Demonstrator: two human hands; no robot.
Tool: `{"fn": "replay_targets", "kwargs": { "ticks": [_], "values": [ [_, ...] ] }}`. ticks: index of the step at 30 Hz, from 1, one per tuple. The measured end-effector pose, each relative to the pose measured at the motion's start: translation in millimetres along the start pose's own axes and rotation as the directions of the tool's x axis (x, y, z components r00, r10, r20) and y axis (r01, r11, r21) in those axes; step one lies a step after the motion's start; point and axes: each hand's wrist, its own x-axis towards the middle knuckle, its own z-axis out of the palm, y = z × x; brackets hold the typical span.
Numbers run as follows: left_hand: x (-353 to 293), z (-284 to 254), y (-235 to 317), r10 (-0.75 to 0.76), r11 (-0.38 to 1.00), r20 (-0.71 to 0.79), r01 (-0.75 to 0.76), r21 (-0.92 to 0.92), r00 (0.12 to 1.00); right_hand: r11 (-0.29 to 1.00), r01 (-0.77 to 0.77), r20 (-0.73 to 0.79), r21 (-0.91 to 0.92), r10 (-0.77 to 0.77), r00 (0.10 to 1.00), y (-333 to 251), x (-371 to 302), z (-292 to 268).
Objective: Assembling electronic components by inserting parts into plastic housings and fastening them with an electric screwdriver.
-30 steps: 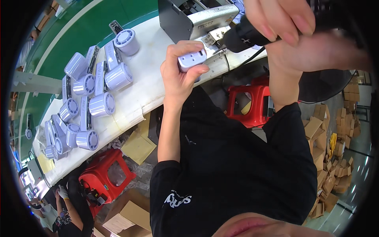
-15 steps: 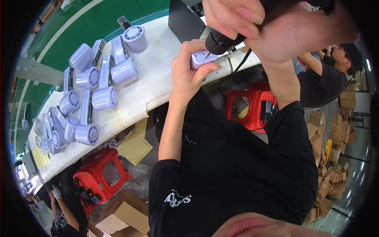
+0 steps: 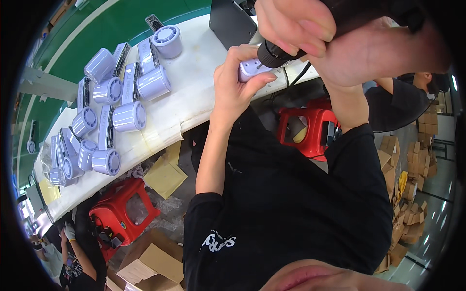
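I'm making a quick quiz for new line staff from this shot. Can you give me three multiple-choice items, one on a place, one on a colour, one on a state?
1. Where do the lavender cylinder parts lie?
A. on the white workbench
B. in a cardboard box
C. on a red stool

2. What colour is the stool under the bench at the lower left?
A. blue
B. red
C. grey

3. What is the left hand doing?
A. resting flat and empty on the bench
B. holding a small lavender part against the tool's tip
C. lifting a cardboard box

Answers:
1 A, they sit in a loose row on the white workbench.
2 B, its plastic frame is plainly red.
3 B, its fingers close on the small lavender part while the right hand grips the black power screwdriver whose tip meets it.
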Motion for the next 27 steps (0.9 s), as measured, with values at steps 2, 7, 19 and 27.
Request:
{"fn": "replay_targets", "kwargs": {
  "ticks": [2, 7, 19, 27],
  "values": [
    [0.3, -0.5, 0.5, 0.004, 1.000, -0.003, -0.004, 0.011, 1.000, 1.000, -0.001, 0.005, 0.005, 0.001, 1.000, -0.1, 0.0, 1.7],
    [2.2, 3.0, -2.0, -0.008, 0.999, -0.001, 0.008, -0.044, 1.000, 1.000, -0.010, 0.017, 0.021, 0.009, 1.000, -2.4, 2.5, 4.1],
    [1.6, 0.4, -3.4, -0.038, 0.998, 0.020, 0.039, -0.048, 0.999, 0.983, -0.081, 0.094, 0.163, 0.067, 0.993, 8.5, 15.6, 17.3],
    [-0.5, -2.3, -7.7, -0.084, 0.993, 0.023, 0.086, -0.079, 0.996, 0.897, -0.316, 0.199, 0.309, 0.264, 0.944, 12.7, 24.7, 26.0]
  ]
}}
